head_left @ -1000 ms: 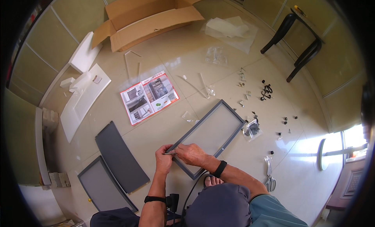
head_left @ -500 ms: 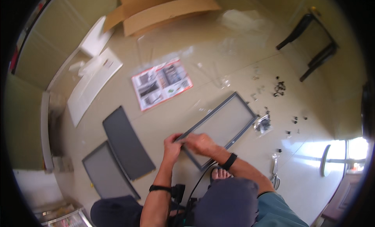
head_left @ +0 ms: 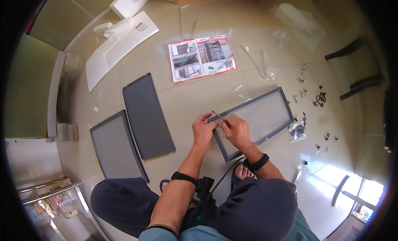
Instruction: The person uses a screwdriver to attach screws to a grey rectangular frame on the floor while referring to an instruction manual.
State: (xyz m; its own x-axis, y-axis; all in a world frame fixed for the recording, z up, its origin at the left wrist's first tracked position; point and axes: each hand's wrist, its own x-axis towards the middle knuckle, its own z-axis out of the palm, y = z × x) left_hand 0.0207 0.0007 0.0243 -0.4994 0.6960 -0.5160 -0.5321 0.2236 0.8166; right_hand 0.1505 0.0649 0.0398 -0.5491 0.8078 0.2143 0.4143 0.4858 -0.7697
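Tiled floor (head_left: 199,96) is serving as a layout surface, parts spread flat. Framed grey panel (head_left: 255,120) is lying at centre; flat dark panel (head_left: 147,114) and second framed panel (head_left: 116,147) at nine o'clock. Red-bordered instruction sheet (head_left: 202,57) is lying at twelve; clear hardware bag (head_left: 297,131) at three. Left hand (head_left: 203,131) and right hand (head_left: 236,131) are both pinching a small thin metal piece (head_left: 219,116) over the panel's near corner.

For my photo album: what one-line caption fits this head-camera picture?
Seated on a tiled floor, left hand and right hand pinch a small part over a grey framed panel.
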